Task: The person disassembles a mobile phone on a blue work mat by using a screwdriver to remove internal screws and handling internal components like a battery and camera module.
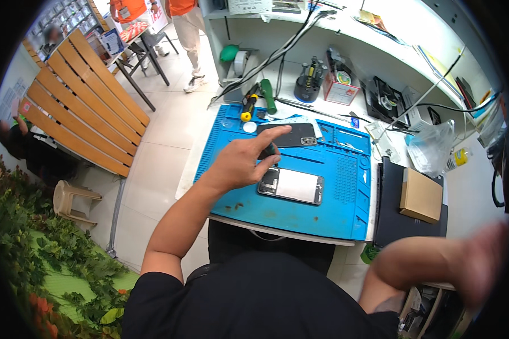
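Observation:
My left hand (240, 157) is over the blue repair mat (254, 217), index finger stretched forward and thumb bent toward the other fingers. Between them shows a small dark thing (270, 151), mostly hidden by the hand. Just below the fingertips lies an opened phone (297, 186), its silvery inner plate facing up and darker parts at its left end. Beyond the hand is a black phone back (300, 137) with a camera block at its right end. My right hand (483, 265) is off to the right, away from the mat, smeared by motion; its fingers cannot be made out.
Behind the mat are a yellow-and-black screwdriver (249, 107), a green-handled tool (268, 96) and a bit holder (309, 85). Black cables (277, 53) hang over the bench. At right, a cardboard box (421, 195) rests on a black laptop-like slab (391, 203). People stand beyond a slatted wooden panel (87, 104).

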`<state>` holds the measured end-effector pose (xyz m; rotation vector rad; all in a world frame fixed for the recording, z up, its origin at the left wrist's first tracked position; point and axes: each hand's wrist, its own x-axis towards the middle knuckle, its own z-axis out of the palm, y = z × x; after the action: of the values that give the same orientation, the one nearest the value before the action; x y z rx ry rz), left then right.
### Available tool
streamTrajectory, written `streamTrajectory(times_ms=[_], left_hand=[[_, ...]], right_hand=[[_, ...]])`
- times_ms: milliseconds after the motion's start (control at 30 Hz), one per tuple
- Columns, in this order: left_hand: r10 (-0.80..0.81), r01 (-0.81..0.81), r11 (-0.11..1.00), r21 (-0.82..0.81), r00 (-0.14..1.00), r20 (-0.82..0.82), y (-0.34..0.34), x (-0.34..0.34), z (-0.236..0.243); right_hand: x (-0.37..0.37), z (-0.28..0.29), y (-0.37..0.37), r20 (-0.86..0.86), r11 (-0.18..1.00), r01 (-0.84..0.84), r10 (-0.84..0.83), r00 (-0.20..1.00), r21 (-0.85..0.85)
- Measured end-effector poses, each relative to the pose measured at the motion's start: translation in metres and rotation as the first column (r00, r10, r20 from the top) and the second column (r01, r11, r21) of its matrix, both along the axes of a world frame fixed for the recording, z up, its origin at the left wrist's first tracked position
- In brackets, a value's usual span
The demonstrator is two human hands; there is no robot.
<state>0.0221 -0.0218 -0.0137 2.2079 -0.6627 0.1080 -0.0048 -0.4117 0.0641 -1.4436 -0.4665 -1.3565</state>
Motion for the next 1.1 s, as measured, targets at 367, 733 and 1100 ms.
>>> streamTrajectory(times_ms=[367,733,1100], left_hand=[[0.008,-0.008,1.000,-0.012,1.000,0.000,-0.003,0.001,-0.009],[0.036,-0.037,0.999,-0.039,0.999,-0.022,-0.005,-0.003,-0.009],[-0.131,0.135,0.989,-0.068,0.990,0.058,-0.006,0.002,-0.003]], right_hand=[[-0.007,0.018,-0.038,0.022,0.999,-0.013,0.012,1.000,0.047],[-0.018,0.022,-0.055,0.013,0.999,0.020,-0.020,1.000,0.033],[-0.031,0.029,-0.070,-0.018,0.997,0.072,-0.072,0.997,0.003]])
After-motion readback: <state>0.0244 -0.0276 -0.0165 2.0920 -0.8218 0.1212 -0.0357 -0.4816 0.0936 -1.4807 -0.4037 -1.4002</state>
